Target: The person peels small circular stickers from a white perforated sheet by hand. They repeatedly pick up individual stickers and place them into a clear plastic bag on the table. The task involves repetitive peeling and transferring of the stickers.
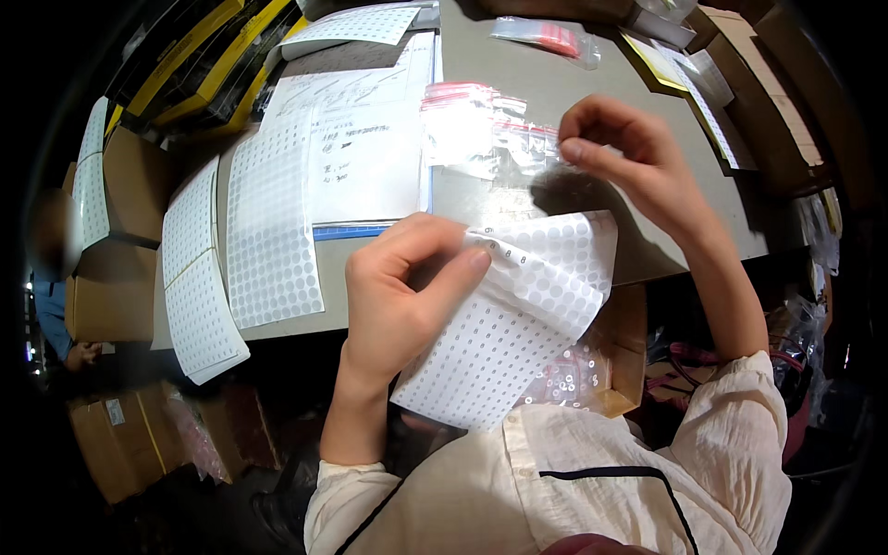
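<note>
My left hand (400, 289) grips a sheet of round stickers (486, 347) between thumb and fingers. The white sheet is folded over, so both small printed marks and rows of plain circles show. My right hand (631, 157) hovers over the right end of a row of small transparent zip bags (529, 143) with red seal strips. Its thumb and forefinger are pinched together; what they hold, if anything, is too small to make out. To the left of those lies a stack of larger zip bags (458, 125).
Sticker sheets (273, 231) lie at the table's left, beside handwritten papers (356, 162) on a blue clipboard. A bag with red contents (546, 37) lies at the back. Below the held sheet stands a cardboard box (624, 347) with a bag of small rings (569, 377).
</note>
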Action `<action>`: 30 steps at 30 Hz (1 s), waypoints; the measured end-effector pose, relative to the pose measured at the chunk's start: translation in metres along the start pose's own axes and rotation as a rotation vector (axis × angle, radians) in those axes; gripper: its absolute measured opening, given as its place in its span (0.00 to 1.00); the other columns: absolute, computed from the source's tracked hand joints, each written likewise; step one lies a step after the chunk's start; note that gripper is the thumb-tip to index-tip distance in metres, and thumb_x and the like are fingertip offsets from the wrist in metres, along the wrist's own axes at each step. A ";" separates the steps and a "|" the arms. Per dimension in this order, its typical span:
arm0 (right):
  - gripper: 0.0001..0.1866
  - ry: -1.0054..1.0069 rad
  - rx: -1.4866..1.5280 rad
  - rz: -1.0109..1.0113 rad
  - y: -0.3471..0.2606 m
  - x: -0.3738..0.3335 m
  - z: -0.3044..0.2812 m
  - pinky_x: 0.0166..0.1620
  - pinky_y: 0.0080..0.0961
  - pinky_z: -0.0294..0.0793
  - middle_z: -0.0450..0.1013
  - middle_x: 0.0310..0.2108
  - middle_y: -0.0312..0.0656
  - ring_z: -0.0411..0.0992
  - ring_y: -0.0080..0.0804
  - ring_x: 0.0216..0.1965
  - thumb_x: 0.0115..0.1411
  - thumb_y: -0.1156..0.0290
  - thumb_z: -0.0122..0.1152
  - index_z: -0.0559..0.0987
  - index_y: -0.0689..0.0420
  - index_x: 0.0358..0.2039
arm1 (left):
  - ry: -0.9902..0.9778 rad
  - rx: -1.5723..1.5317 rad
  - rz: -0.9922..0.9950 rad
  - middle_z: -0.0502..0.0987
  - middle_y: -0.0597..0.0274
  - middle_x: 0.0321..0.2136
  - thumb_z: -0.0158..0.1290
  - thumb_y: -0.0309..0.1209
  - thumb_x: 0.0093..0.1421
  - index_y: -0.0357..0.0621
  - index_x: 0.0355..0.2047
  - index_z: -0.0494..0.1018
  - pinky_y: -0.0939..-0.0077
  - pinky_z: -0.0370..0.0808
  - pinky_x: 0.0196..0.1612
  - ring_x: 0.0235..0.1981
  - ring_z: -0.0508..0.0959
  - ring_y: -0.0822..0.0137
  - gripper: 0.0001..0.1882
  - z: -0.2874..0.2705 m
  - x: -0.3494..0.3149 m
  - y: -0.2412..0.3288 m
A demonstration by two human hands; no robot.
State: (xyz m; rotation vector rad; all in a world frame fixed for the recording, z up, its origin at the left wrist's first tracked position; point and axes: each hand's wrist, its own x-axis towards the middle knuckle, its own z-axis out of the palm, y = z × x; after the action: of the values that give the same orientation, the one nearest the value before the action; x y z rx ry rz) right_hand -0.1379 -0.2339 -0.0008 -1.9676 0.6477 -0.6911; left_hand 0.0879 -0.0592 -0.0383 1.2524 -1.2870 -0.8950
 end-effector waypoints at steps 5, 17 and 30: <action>0.11 -0.161 0.098 0.156 0.032 0.011 -0.029 0.48 0.21 0.74 0.78 0.37 0.34 0.74 0.20 0.41 0.60 0.65 0.71 0.81 0.57 0.37 | -0.056 0.009 0.003 0.81 0.62 0.35 0.62 0.18 0.59 0.31 0.36 0.82 0.83 0.72 0.40 0.35 0.78 0.76 0.04 -0.004 0.002 0.001; 0.14 0.079 -0.363 0.223 0.048 0.009 -0.040 0.33 0.20 0.70 0.75 0.25 0.34 0.70 0.19 0.27 0.64 0.64 0.66 0.80 0.64 0.33 | 0.046 -0.126 0.022 0.81 0.60 0.33 0.61 0.17 0.58 0.31 0.35 0.82 0.80 0.73 0.40 0.35 0.78 0.72 0.04 0.003 0.001 0.001; 0.10 -0.077 -0.224 0.095 0.026 0.011 -0.036 0.40 0.19 0.73 0.76 0.35 0.33 0.72 0.17 0.35 0.65 0.70 0.66 0.79 0.62 0.43 | 0.058 -0.106 0.044 0.81 0.60 0.32 0.61 0.17 0.58 0.31 0.35 0.81 0.80 0.72 0.38 0.34 0.78 0.72 0.04 0.004 0.002 -0.001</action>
State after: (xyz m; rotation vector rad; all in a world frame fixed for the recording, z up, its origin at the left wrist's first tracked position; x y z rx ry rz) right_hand -0.1593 -0.2745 -0.0067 -2.1411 0.7941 -0.4994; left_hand 0.0841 -0.0616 -0.0398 1.1548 -1.2022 -0.8775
